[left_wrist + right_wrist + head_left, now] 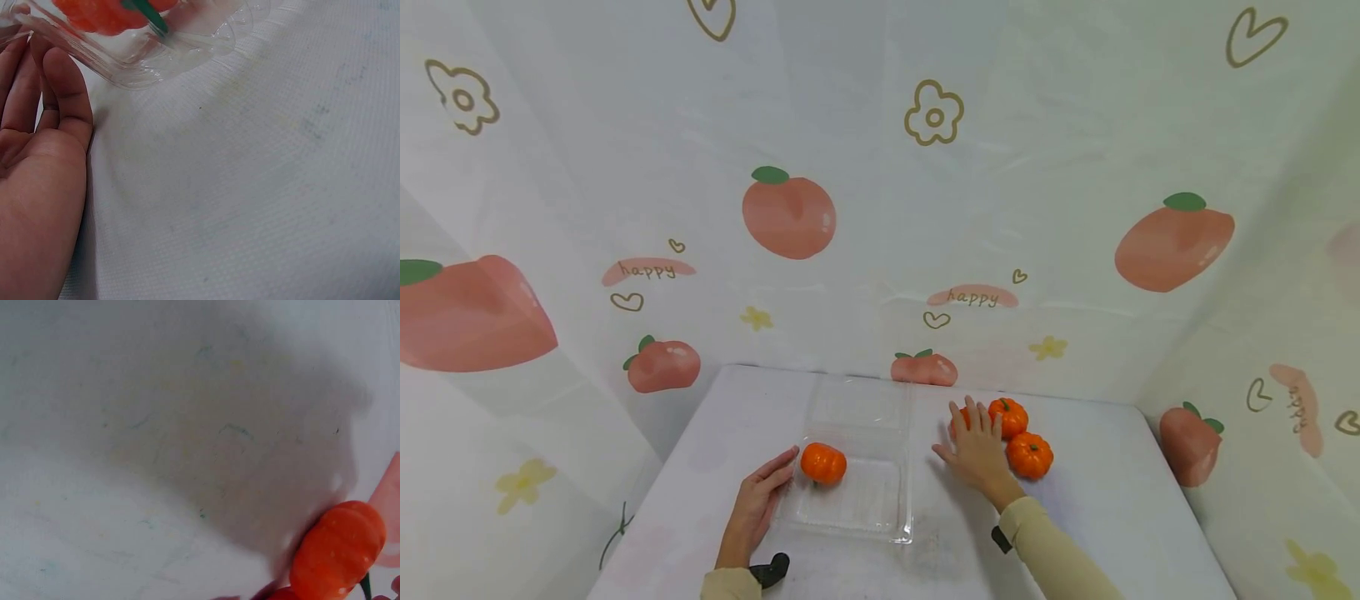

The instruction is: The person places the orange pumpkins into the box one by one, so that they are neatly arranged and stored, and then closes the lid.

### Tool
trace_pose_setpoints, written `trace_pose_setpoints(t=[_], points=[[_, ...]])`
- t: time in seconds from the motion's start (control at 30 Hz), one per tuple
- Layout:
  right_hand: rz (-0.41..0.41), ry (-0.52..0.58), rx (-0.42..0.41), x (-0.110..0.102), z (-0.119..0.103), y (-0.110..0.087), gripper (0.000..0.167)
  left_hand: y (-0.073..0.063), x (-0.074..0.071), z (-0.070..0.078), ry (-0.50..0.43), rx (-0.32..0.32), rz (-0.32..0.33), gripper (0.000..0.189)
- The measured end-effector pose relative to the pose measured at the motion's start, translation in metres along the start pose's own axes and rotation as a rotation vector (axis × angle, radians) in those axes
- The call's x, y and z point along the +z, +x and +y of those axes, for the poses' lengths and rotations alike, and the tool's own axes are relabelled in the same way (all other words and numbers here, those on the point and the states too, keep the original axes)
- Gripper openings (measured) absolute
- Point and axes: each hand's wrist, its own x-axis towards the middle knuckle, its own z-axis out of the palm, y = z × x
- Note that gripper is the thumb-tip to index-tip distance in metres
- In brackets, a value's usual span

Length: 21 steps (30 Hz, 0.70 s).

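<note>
Sleeves, two, beige (1060,554): entering from the near edge, each with a black wrist strap (770,572).

Left hand (760,496), one: resting at the left side of a clear container (883,500), fingers lying relaxed, fingertips touching its wall.

Container base: sitting left of centre on the white table (677,533).

Pumpkin, orange, first (823,463): lying on its side in the base's far left part, just beside the left fingertips, green stem facing near.

Right hand (977,454), one: reaching right of the container, well apart from the left, fingers spreading out over a second pumpkin (963,417); whether they are touching it cannot be told.

Pumpkins, two more: a third (1030,456) sitting right of that hand, a fourth (1008,417) sitting farther back.

Lid (859,404), clear: lying opened on the far side.

Backdrop (880,125), fruit-printed: hanging behind.
</note>
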Motion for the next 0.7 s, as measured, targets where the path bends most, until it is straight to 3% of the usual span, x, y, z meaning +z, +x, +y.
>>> trace_pose_setpoints(t=[0.17,0.4,0.7], points=[[0.008,0.025,0.008,-0.003,0.009,0.0,0.09,0.0,0.001,0.0,-0.014,0.002,0.003,0.053],[0.12,0.09,-0.006,-0.004,0.019,0.002,0.087,0.002,0.001,-0.001,-0.035,0.003,0.013,0.049],[0.051,0.273,0.139,-0.001,0.028,0.006,0.084,0.002,0.002,0.0,-0.046,-0.004,0.016,0.048]])
